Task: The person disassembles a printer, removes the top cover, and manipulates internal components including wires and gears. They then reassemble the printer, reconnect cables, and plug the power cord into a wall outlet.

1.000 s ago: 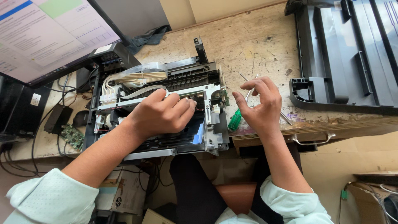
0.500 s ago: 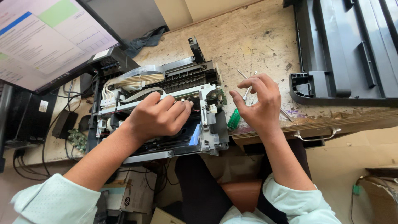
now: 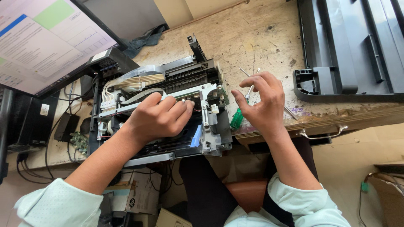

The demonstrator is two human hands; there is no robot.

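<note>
- The left hand (image 3: 158, 120) lies curled over the middle of the stripped printer chassis (image 3: 168, 109), fingertips pressing its metal rail; it steadies more than it grasps.
- The right hand (image 3: 263, 103) has its grip closed loosely around a green-handled screwdriver (image 3: 237, 119), fingers half spread, just beside the chassis's right end.
- The chassis sits at the near edge of the worn wooden tabletop (image 3: 261, 38). It looks rigid but fragile; I'd hold the metal frame, never the ribbon cables (image 3: 136, 82).
- A black printer cover (image 3: 357, 50) lies well apart to the right, a monitor (image 3: 46, 42) to the left.
</note>
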